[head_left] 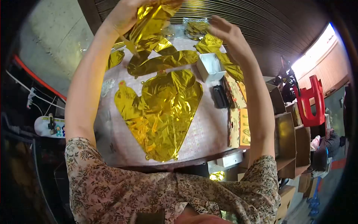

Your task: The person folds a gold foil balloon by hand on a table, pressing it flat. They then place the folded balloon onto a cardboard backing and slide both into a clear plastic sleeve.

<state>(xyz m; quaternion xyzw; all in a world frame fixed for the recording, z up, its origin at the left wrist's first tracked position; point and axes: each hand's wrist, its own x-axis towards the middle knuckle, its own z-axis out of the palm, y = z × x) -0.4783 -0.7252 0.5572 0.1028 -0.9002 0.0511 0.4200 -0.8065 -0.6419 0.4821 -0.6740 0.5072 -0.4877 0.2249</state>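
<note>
My left hand (pixel 128 11), at the top edge, is closed on a crinkled gold foil balloon (pixel 153 24) that hangs over the far side of the table; the hand's fingertips are partly hidden. My right hand (pixel 226 31) is raised at the far right with its fingers apart and nothing visible in it. It is nearest to a clear packet of gold foil (pixel 196 29). In the middle of the table lies a large flat gold foil balloon (pixel 167 108), creased and tapering toward me. Behind it are more flat gold foil pieces (pixel 160 64).
A white open box (pixel 211 67) and a black holder-like object (pixel 220 96) stand on the right of the pale patterned table (pixel 209 130). Printed cardboard (pixel 244 128) lines the right edge. Beyond are cardboard boxes (pixel 285 138) and a red plastic stool (pixel 311 100). A skateboard (pixel 48 126) is at left.
</note>
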